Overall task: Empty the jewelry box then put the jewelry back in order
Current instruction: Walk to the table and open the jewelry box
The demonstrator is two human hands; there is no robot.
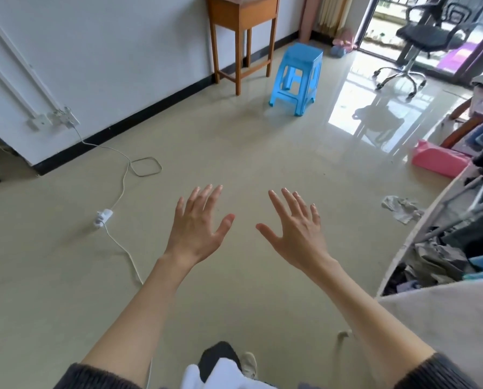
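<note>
Left hand (196, 226) out in front, back up, fingers straight and spread, holding nothing. Right hand (293, 228) same pose beside it, fingers splayed, thumb pointing in toward the left thumb, nothing in grasp. Both raised above the floor (234, 153), apart from each other, touching nothing. Dark knit sleeves (100, 374) pushed up near the elbows at the bottom edge.

No jewelry box or jewelry visible anywhere in view, so cannot place either relative to either hand.

Below the hands: bare beige tile. Left of the left hand: white cable (122, 189) running from a wall socket (63, 119) across the floor to a small white adapter block (103, 217), then on toward the bottom edge. Thin wire loop (146, 166) lying near the cable, further back.

Beyond: blue plastic stool (297, 77) upright, well apart from the hands. Wooden side table (241, 32) against the white wall behind it. Black office chair (422, 37) by the open balcony door, top right.

Right side: pink bag (438, 161) on the floor, crumpled grey scrap (401, 209) nearer, then a rack or bin of heaped clothes (459, 234) along the right edge. Pale grey surface (445, 327) at the lower right, behind the right forearm
</note>
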